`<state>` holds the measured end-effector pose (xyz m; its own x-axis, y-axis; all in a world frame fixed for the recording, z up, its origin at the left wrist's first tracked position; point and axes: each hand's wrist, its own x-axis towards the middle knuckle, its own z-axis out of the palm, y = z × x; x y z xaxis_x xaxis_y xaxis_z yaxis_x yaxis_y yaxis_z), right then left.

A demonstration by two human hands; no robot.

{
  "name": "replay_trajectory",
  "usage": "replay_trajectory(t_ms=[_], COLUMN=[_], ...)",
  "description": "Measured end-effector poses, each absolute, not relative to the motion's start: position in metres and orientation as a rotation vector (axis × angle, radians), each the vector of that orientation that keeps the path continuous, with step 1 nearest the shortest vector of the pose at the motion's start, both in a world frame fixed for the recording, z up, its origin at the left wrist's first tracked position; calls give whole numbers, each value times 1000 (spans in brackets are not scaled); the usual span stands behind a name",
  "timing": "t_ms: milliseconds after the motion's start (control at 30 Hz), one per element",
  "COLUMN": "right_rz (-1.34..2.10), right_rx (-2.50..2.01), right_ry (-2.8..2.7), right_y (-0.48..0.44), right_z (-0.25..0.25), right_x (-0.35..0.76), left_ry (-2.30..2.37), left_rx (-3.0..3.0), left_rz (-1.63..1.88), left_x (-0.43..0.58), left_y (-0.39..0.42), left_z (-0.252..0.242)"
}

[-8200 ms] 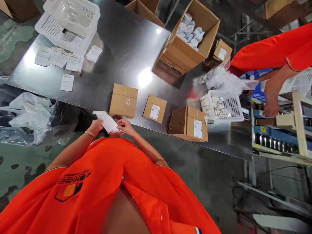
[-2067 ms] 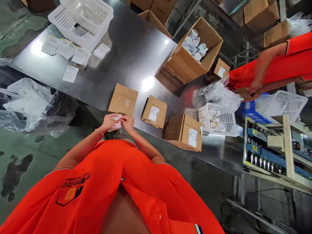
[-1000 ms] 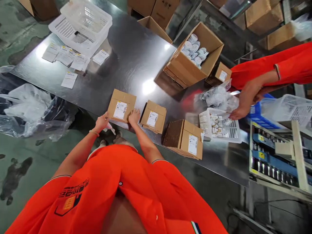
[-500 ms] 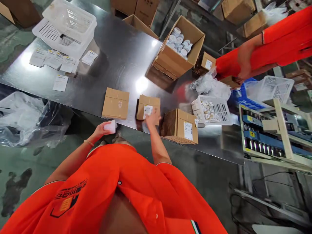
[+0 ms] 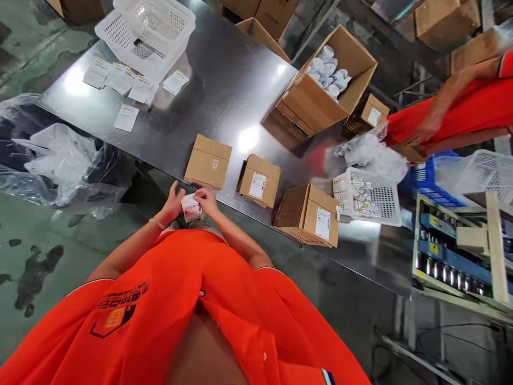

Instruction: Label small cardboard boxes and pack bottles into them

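A: How is the small printed label (image 5: 191, 207) being held?

B: It is pinched at its right edge by the right hand (image 5: 206, 201), whose fingers are closed on it. The left hand (image 5: 173, 202) is kept open, fingers spread, just beside the label; whether they touch cannot be told.

A: Where is the label to be found?

B: Over the front edge of the steel table (image 5: 208, 96), near a cardboard box (image 5: 208, 161).

A: How would it be handled?

B: It is judged light, thin and limp, and perhaps slippery on its glossy face, so it would best be taken by a corner, between finger and thumb, with gentle pressure
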<state>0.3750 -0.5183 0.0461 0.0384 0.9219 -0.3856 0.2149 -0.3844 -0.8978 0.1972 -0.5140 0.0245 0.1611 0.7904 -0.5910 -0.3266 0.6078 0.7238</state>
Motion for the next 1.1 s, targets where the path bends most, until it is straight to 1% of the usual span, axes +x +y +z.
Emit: replay_trajectory(t_ms=[100,233,433,600,700,800,967,1033,1100], right_rz=[1426,1395,1020,741,712,708,523,470,512], right_rx=[-1637,-1675,-1777,-1847,-1939,-2038,-2229,-2190,-2041], right_ry=[-1160,-1183,-1435,-1359,-1313,-1348,-1407,-1566,-1851], right_y=[-503,-498,-493,-423,-371,-341,-347,-363,-380], right_z=[51,52,49,47,40,33,30,29,26], right_x=[378,389,410,438,451,455,441,425,409], left_ry=[1111,1136,1172,1133,1158,1179,1321,1387,1420], left_rx=[626,705,734,629,526,496,667,726,746], left_rz=[832,806,688,517,535,532,446,475,538], left_x=[204,215,230,237,246,250,221,200,179], left_y=[-517,-494,-459,-474,-486,-495,-513,-518,-516], left_z=[30,31,19,6,-1,-10,-25,-26,-24])
